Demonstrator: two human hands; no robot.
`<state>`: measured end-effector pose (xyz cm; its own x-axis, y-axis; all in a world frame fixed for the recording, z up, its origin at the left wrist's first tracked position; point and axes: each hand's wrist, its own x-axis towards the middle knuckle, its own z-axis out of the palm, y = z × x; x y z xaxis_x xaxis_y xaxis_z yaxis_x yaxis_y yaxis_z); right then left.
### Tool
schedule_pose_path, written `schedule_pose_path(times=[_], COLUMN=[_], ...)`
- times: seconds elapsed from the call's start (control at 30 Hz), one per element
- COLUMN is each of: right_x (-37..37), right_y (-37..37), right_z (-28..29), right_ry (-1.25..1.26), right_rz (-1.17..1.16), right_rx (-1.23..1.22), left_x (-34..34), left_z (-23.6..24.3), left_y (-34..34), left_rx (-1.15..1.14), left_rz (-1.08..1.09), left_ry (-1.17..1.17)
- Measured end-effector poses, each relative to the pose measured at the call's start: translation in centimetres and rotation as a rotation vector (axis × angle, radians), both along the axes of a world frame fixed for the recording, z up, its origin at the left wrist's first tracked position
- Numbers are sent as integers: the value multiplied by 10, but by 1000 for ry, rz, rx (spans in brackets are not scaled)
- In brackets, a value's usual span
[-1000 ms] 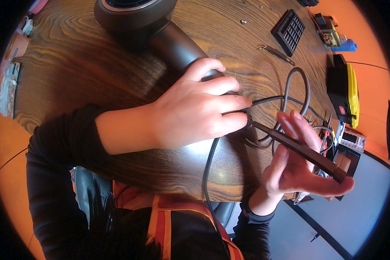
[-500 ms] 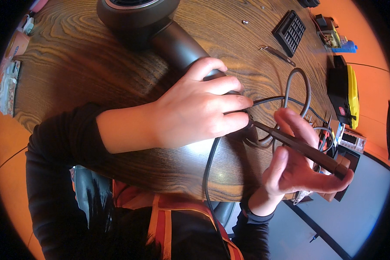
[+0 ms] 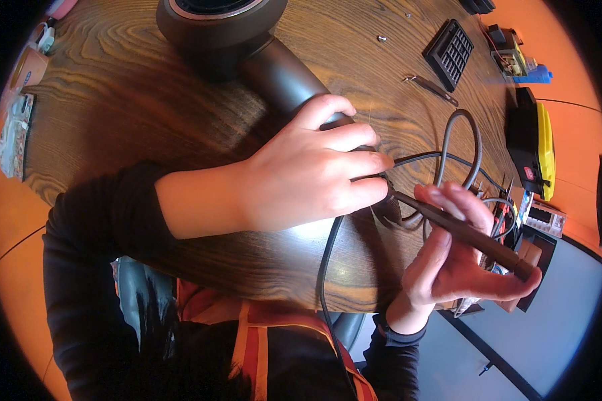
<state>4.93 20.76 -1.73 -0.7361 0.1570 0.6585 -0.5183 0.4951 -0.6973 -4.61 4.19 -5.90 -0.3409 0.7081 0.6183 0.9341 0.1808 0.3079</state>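
A dark hair dryer (image 3: 284, 75) lies on the wooden table, its round head toward the far side. My left hand (image 3: 301, 164) is closed around its handle, back of the hand up. In my right hand (image 3: 441, 260) is a slim brown precision screwdriver (image 3: 471, 237), slanting up to the left. One finger presses on the screwdriver's end cap while the thumb and other fingers steady the shaft. Its tip meets the base of the handle, just beside my left fingertips; the exact contact point is hidden. A thick grey cord (image 3: 478, 144) loops out beyond my right hand.
Tweezers (image 3: 435, 90), a black slotted tray (image 3: 449, 55) and a small screw (image 3: 381, 39) lie at the far right. A yellow-and-black case (image 3: 535, 144) stands at the right edge. A thin black cable (image 3: 324, 267) hangs over the near table edge. Plastic-wrapped items (image 3: 15, 137) sit far left.
The hair dryer and my left hand have shifted slightly right and nearer. My right fingers have turned a little on the screwdriver, whose tip stays at the handle's base.
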Motion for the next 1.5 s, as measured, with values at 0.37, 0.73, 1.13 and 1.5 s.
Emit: schedule_pose_path(times=[0.37,0.73,1.13,1.5], right_x=[-3,-3,-4,-4], right_y=[1,3,-3,0], right_z=[-1,-2,2,0], right_ry=[55,10,42,28], right_rz=[27,38,-109,-21], right_rx=[12,9,-43,30], left_x=[1,1,0,-1], left_z=[-3,-3,-4,-4], left_y=[4,5,6,6], left_rx=[83,63,88,106], left_rz=[11,23,29,22], left_ry=[23,29,38,25])
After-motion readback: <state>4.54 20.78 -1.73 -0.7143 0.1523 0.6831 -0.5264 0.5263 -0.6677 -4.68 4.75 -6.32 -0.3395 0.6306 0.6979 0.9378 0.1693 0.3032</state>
